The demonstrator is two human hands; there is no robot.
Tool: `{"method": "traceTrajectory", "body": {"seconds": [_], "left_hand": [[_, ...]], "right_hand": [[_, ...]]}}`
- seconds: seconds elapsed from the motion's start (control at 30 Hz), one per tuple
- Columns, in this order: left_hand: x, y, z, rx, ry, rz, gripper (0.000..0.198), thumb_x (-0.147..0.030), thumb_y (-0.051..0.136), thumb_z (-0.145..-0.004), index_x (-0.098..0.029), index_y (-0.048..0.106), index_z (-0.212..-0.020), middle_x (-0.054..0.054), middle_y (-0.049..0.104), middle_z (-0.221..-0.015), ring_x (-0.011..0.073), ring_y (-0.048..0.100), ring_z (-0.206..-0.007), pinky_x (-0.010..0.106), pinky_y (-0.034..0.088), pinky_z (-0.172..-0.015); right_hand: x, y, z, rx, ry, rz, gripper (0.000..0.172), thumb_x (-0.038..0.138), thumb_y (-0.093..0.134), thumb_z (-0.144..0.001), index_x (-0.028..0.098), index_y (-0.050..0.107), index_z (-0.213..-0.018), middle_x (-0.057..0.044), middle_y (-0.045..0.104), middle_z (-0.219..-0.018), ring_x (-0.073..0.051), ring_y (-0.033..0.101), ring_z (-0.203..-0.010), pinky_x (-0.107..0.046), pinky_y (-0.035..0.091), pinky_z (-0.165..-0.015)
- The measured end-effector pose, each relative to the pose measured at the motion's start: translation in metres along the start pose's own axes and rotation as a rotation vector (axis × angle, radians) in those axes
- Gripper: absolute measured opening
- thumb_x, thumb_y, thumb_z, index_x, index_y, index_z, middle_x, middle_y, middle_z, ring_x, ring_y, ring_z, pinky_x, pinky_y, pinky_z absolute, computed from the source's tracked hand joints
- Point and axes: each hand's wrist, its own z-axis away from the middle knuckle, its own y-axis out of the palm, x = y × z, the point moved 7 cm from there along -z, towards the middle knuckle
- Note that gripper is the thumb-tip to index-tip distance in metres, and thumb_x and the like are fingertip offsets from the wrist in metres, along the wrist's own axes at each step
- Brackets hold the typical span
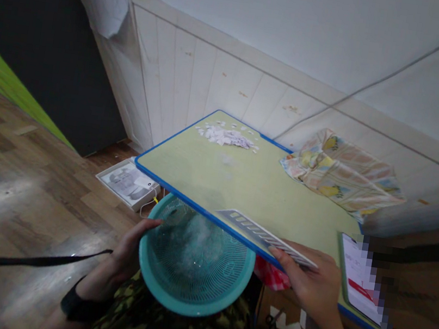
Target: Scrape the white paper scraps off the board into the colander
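Note:
My left hand (131, 245) is closed on the left rim of a turquoise plastic colander (189, 309), which sits over my lap, partly under the table's near edge. White, wispy bits (199, 241) lie inside it; their kind is unclear. My right hand (313, 277) grips a flat white and grey slotted panel (262, 234), thumb on top, at the blue edge of the pale green tabletop (281, 195). The panel's left end reaches above the colander. Farther back on the table is a pile of small white paper pieces (229, 137).
A patterned cloth (345, 175) lies at the table's right back, and a phone (361, 279) at its right edge. An open white box (128, 181) stands on the floor at left. Scissors (272, 321) and papers lie lower right. Behind the table is a panelled wall (201, 68).

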Motion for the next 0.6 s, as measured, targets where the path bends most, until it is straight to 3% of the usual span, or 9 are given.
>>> {"method": "traceTrajectory", "body": {"seconds": [0.2,0.6], "left_hand": [[-0.001,0.002,0.001,0.014,-0.002,0.007,0.037,-0.015,0.049,-0.095,-0.003,0.074,-0.071,0.015,0.07,-0.067,0.0213,0.065,-0.052,0.031,0.057,-0.057],[0.0,0.001,0.0,0.014,0.01,0.021,0.034,-0.015,0.052,-0.094,-0.004,0.074,-0.07,0.013,0.07,-0.067,0.0211,0.065,-0.053,0.03,0.057,-0.055]], "right_hand": [[0.003,0.013,-0.005,0.064,0.039,-0.071,0.013,0.029,0.069,-0.088,0.028,0.082,-0.088,-0.001,0.08,-0.084,-0.025,0.077,-0.071,-0.034,0.065,-0.063],[0.013,0.011,-0.006,0.122,-0.029,-0.157,0.014,0.02,0.072,-0.085,0.028,0.082,-0.091,0.0,0.08,-0.086,-0.022,0.077,-0.072,-0.031,0.064,-0.065]]}}
